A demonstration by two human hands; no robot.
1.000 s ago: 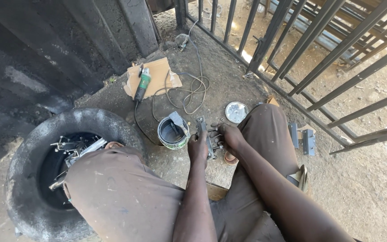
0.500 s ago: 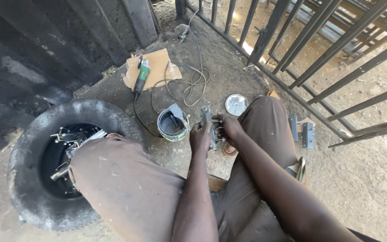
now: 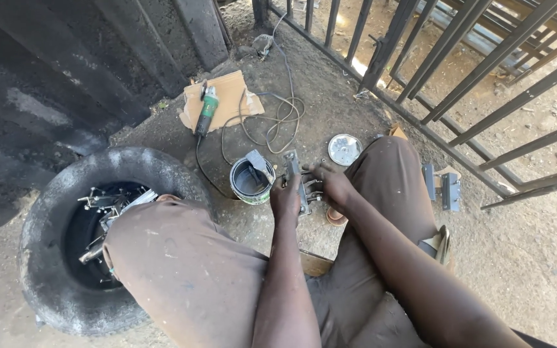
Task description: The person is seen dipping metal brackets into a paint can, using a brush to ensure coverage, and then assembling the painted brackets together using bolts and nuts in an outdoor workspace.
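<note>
both hands (image 3: 311, 190) cover most of the metal piece (image 3: 296, 180).

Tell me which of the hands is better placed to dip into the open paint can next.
Probably the left. The left hand grips the metal bracket right beside the open paint can, whose brush handle sticks up on that side. The right hand sits on the bracket's far side, away from the can.
</note>
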